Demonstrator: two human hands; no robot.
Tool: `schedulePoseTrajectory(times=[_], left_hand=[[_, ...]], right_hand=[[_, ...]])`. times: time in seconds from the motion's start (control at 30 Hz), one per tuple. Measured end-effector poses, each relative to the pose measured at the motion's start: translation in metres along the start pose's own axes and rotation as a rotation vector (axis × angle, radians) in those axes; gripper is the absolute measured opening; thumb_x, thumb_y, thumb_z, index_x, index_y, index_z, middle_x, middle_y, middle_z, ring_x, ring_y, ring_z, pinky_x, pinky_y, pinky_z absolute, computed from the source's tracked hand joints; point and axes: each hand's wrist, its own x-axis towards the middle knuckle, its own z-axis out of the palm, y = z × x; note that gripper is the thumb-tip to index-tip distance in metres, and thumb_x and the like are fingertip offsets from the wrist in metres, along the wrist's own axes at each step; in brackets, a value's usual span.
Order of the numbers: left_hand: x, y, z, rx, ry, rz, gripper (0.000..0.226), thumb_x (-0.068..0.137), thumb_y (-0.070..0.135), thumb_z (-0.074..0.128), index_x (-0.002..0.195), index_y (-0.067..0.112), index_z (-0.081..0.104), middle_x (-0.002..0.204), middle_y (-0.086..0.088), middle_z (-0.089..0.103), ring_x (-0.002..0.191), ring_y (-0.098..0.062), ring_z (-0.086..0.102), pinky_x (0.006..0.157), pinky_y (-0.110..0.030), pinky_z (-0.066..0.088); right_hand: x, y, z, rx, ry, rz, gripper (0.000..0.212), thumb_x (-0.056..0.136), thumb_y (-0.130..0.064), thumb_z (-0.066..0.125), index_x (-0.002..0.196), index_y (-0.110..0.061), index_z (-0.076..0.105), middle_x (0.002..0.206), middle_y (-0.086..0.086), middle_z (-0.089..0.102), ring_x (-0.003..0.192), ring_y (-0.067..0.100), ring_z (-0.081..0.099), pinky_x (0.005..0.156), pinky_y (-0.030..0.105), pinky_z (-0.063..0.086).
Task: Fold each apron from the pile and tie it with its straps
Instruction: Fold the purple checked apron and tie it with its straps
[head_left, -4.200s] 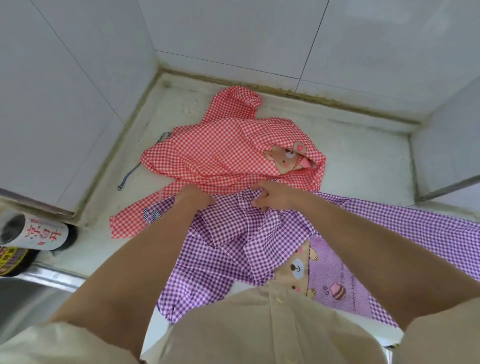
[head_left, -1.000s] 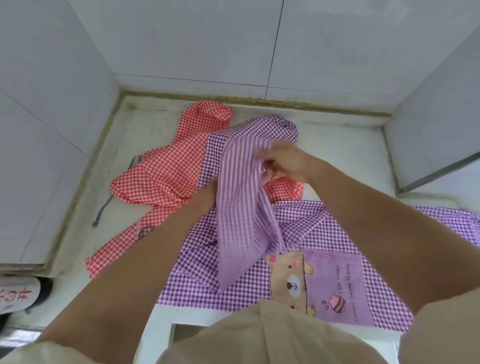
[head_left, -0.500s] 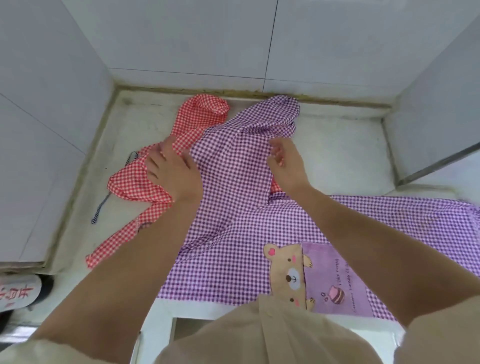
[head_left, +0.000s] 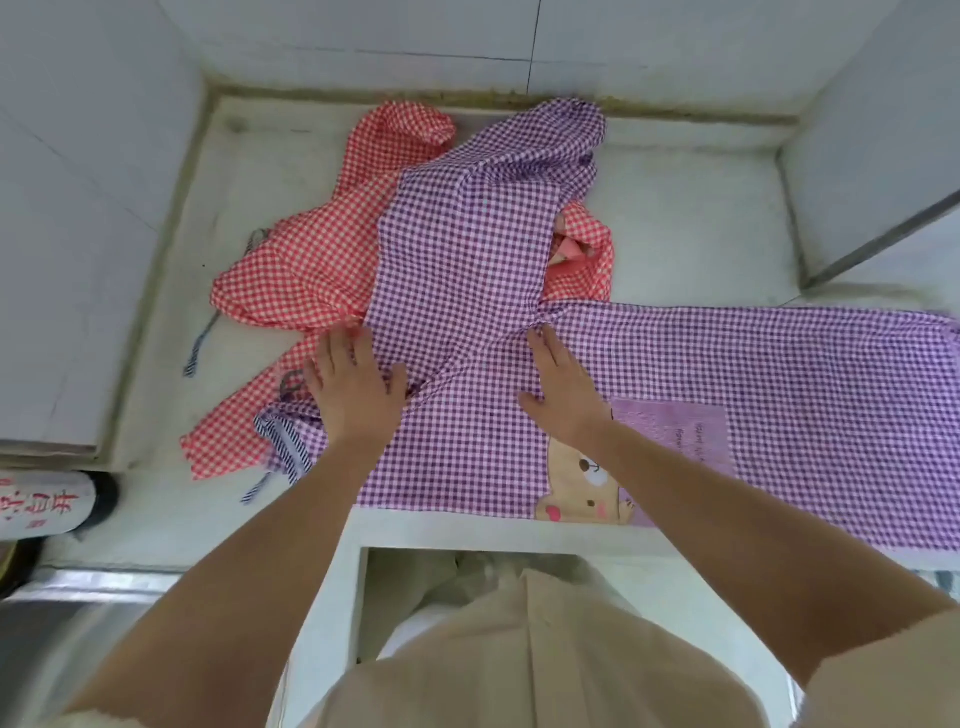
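2 flat hands: your left hand (head_left: 356, 396) and right hand (head_left: 563, 397) press the purple gingham apron (head_left: 467, 249) onto the tabletop (head_left: 675, 218), fingers (head_left: 544, 349) straight, gripping nothing. Its bib overlaps the red gingham apron (head_left: 311, 270), so folding now may drag that in. The striped strap (head_left: 283, 441) by your left wrist could get buried.

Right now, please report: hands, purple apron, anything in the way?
Both hands open: left hand flat on purple apron, right hand too. Apron spread, not yet folded or tied. Its top lies over red apron.
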Motion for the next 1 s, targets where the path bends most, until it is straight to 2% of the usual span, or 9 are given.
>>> schedulePoseTrajectory(times=[0.07,0.17,0.33,0.43,0.5,0.57,0.7,0.83,1.0], left_hand=[[-0.007,-0.009,-0.006,-0.067,0.081,-0.126,0.067,0.085,0.046,0.043,0.133,-0.001,0.045,0.141,-0.028,0.042,0.134,-0.046,0.033,0.111,-0.060,0.023],[-0.017,-0.028,-0.013,-0.095,-0.074,-0.202,0.078,0.074,0.057,0.038,0.130,0.003,0.046,0.135,-0.022,0.048,0.130,-0.040,0.038,0.110,-0.055,0.024],[-0.033,-0.055,-0.013,-0.098,-0.163,0.028,0.077,0.075,0.066,0.041,0.135,0.016,0.044,0.136,-0.012,0.048,0.127,-0.037,0.042,0.108,-0.058,0.029],[-0.035,-0.061,-0.016,-0.168,-0.106,0.070,0.036,0.092,0.045,0.055,0.109,0.014,0.059,0.094,-0.006,0.064,0.092,-0.032,0.062,0.085,-0.047,0.049],[-0.032,-0.061,-0.020,-0.250,-0.106,-0.019,0.026,0.097,0.037,0.053,0.085,0.014,0.058,0.065,0.004,0.053,0.065,-0.023,0.056,0.059,-0.031,0.042],[-0.030,-0.067,-0.023,-0.235,-0.090,-0.072,0.033,0.098,0.034,0.050,0.070,0.018,0.049,0.056,0.006,0.045,0.057,-0.021,0.048,0.048,-0.026,0.027],[-0.030,-0.078,-0.027,-0.140,0.104,-0.147,0.024,0.098,0.029,0.048,0.088,0.013,0.064,0.081,-0.006,0.063,0.076,-0.026,0.056,0.066,-0.035,0.047],[-0.034,-0.075,-0.031,-0.227,0.213,-0.024,0.020,0.093,0.029,0.056,0.101,0.011,0.061,0.100,-0.009,0.061,0.091,-0.026,0.056,0.079,-0.039,0.047],[-0.041,-0.079,-0.012,0.026,-0.111,-0.069,0.051,0.086,0.035,0.064,0.130,0.015,0.049,0.130,-0.012,0.051,0.119,-0.033,0.046,0.103,-0.048,0.035]], right_hand=[[-0.011,-0.009,0.014,-0.069,0.044,-0.069,0.081,0.096,-0.039,0.053,0.157,-0.014,0.007,0.165,0.008,-0.004,0.152,0.024,-0.001,0.123,0.044,0.005],[-0.022,-0.019,0.037,-0.236,-0.137,-0.216,0.081,0.099,-0.052,0.040,0.156,-0.025,-0.010,0.162,0.005,-0.023,0.148,0.021,-0.022,0.120,0.044,-0.010],[-0.024,0.004,0.035,-0.287,-0.243,-0.318,0.085,0.096,-0.059,0.042,0.155,-0.032,-0.013,0.159,-0.003,-0.029,0.144,0.014,-0.031,0.117,0.041,-0.018],[-0.024,0.003,0.027,-0.184,-0.118,-0.316,0.074,0.088,-0.043,0.061,0.152,-0.030,0.028,0.162,-0.002,0.013,0.149,0.018,0.007,0.120,0.044,-0.001],[-0.018,-0.006,0.019,-0.105,0.053,-0.337,0.041,0.084,-0.032,0.062,0.124,-0.023,0.060,0.132,0.002,0.051,0.125,0.023,0.044,0.110,0.052,0.030],[-0.006,-0.021,0.012,-0.080,0.158,-0.411,0.018,0.085,-0.024,0.062,0.101,-0.018,0.067,0.105,0.002,0.059,0.102,0.023,0.056,0.091,0.046,0.044],[0.027,-0.069,0.003,-0.059,0.216,-0.526,0.021,0.090,-0.021,0.059,0.109,-0.013,0.065,0.112,0.002,0.061,0.107,0.018,0.054,0.096,0.035,0.041],[0.041,-0.101,0.009,-0.120,-0.082,-0.550,0.031,0.098,-0.028,0.054,0.125,-0.012,0.059,0.123,0.006,0.059,0.112,0.021,0.054,0.100,0.039,0.043],[0.045,-0.092,0.033,-0.463,-0.290,-0.313,0.075,0.100,-0.050,0.040,0.157,-0.022,0.001,0.164,0.007,-0.010,0.151,0.024,-0.003,0.121,0.041,0.001]])
